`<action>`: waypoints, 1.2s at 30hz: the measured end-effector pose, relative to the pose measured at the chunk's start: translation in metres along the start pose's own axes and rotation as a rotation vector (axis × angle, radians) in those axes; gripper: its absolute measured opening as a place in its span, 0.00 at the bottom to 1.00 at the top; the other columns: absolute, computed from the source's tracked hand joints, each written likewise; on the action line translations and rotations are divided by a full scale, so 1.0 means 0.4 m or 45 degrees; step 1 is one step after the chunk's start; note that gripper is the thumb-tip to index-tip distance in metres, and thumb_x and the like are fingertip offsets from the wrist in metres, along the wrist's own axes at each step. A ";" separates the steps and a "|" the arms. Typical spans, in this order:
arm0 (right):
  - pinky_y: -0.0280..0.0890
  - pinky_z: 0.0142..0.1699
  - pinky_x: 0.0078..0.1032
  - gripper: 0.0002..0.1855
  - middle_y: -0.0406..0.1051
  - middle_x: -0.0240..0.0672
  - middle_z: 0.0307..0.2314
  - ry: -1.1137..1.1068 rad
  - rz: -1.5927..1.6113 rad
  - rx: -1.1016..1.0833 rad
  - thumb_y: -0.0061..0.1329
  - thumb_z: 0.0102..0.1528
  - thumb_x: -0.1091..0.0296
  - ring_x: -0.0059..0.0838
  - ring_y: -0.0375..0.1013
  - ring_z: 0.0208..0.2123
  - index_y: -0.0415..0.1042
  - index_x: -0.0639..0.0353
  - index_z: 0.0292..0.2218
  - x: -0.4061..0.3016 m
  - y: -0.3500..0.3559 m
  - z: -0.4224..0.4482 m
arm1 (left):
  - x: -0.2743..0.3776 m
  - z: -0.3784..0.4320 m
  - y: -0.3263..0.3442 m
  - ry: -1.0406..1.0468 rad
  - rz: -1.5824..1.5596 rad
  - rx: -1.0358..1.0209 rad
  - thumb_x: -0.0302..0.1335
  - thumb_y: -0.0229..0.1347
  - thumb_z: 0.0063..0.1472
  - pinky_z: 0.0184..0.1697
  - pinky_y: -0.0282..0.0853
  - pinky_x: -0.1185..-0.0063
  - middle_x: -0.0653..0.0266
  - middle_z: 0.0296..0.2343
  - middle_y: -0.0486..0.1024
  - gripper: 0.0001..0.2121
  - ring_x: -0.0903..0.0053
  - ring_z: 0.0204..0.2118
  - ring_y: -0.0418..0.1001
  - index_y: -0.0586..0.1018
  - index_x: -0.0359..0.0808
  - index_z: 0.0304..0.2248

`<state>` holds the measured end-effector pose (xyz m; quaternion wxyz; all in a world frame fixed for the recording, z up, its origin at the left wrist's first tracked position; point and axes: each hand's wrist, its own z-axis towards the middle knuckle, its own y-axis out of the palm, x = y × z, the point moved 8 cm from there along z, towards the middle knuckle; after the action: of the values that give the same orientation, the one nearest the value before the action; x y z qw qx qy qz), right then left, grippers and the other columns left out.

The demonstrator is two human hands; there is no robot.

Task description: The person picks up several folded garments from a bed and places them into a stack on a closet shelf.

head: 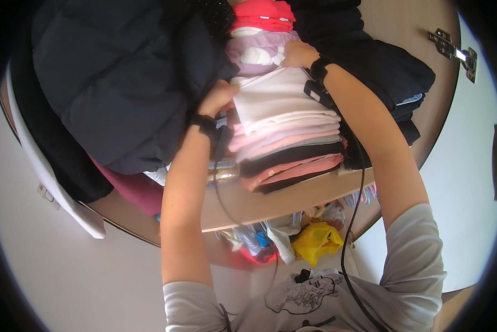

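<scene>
A white folded garment point(273, 95) tops a stack of folded clothes point(290, 141) in pink, grey and black on a wooden shelf. At its back left corner is my left hand point(221, 97), with thumb and fingers closed on the fabric's edge. My right hand point(300, 54) rests with curled fingers at the back of the stack, against a lilac garment point(254, 45) with white cloth bunched on it. What the right fingers grip is hidden. Each wrist wears a black strap with a small device.
A dark padded jacket point(120, 83) hangs at left. Black folded clothes point(381, 74) lie at right, near a metal door hinge point(456, 54). Red folded clothes point(263, 16) sit behind. Below the shelf edge point(232, 222) are a yellow plastic bag point(317, 242) and hangers point(360, 197). A black cable point(358, 195) dangles along my right arm.
</scene>
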<state>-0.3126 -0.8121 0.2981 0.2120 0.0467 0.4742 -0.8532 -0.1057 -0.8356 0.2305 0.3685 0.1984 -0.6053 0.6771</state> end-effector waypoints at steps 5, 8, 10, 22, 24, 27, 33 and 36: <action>0.63 0.38 0.30 0.21 0.68 0.47 0.30 0.046 -0.177 -0.076 0.51 0.36 0.59 0.41 0.68 0.34 0.70 0.66 0.29 0.058 0.063 0.079 | -0.010 0.034 0.008 -0.033 0.035 -0.002 0.39 0.49 0.48 0.26 0.62 0.80 0.67 0.18 0.67 0.15 0.80 0.22 0.65 0.72 0.33 0.23; 0.63 0.37 0.30 0.21 0.68 0.46 0.30 -0.002 -0.403 -0.072 0.50 0.36 0.58 0.41 0.68 0.34 0.69 0.65 0.31 0.103 0.121 0.113 | -0.007 0.042 0.039 -0.079 0.107 -0.116 0.37 0.50 0.47 0.25 0.62 0.79 0.67 0.20 0.67 0.14 0.81 0.22 0.65 0.70 0.33 0.28; 0.63 0.37 0.30 0.22 0.68 0.46 0.30 -0.093 -0.444 -0.217 0.51 0.35 0.59 0.40 0.68 0.34 0.69 0.65 0.31 0.043 0.117 0.066 | -0.021 -0.003 0.023 -0.217 0.138 0.005 0.34 0.51 0.48 0.29 0.63 0.81 0.65 0.25 0.69 0.17 0.79 0.26 0.67 0.67 0.32 0.36; 0.63 0.29 0.29 0.16 0.68 0.43 0.22 -0.402 -0.426 -0.531 0.50 0.33 0.65 0.37 0.68 0.25 0.69 0.66 0.26 -0.023 0.181 0.024 | 0.016 -0.012 0.100 0.276 0.417 -0.253 0.32 0.42 0.57 0.45 0.55 0.84 0.61 0.42 0.64 0.16 0.77 0.43 0.62 0.66 0.33 0.43; 0.59 0.23 0.28 0.14 0.66 0.41 0.16 -0.415 -0.341 -0.772 0.46 0.37 0.63 0.33 0.64 0.18 0.69 0.67 0.24 0.018 0.249 0.026 | 0.001 -0.014 0.107 0.417 0.215 -0.314 0.38 0.41 0.57 0.46 0.54 0.83 0.60 0.40 0.66 0.19 0.77 0.43 0.62 0.65 0.33 0.44; 0.58 0.22 0.28 0.15 0.66 0.40 0.16 -0.253 -0.076 -1.071 0.45 0.38 0.61 0.33 0.63 0.16 0.70 0.65 0.26 0.032 0.242 -0.005 | -0.029 -0.005 0.118 0.415 -0.006 -0.430 0.37 0.42 0.56 0.47 0.52 0.85 0.62 0.43 0.63 0.20 0.78 0.46 0.59 0.63 0.34 0.46; 0.61 0.37 0.29 0.24 0.67 0.45 0.30 -0.584 -0.107 -0.543 0.45 0.43 0.57 0.40 0.67 0.31 0.64 0.64 0.39 -0.095 0.082 -0.107 | 0.059 -0.093 0.108 0.459 -0.110 -0.264 0.37 0.42 0.56 0.50 0.48 0.83 0.58 0.47 0.57 0.20 0.75 0.49 0.55 0.62 0.34 0.46; 0.57 0.45 0.28 0.27 0.63 0.48 0.37 -0.833 0.013 -0.360 0.44 0.44 0.56 0.43 0.63 0.40 0.60 0.64 0.43 -0.169 0.024 -0.255 | 0.128 -0.215 0.107 0.451 0.053 -0.235 0.38 0.43 0.55 0.51 0.47 0.80 0.55 0.47 0.57 0.21 0.71 0.50 0.54 0.63 0.36 0.45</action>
<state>-0.2600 -0.7106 0.2537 0.3612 -0.2563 0.4944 -0.7479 -0.1552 -0.7391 0.2221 0.4717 0.0289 -0.5946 0.6505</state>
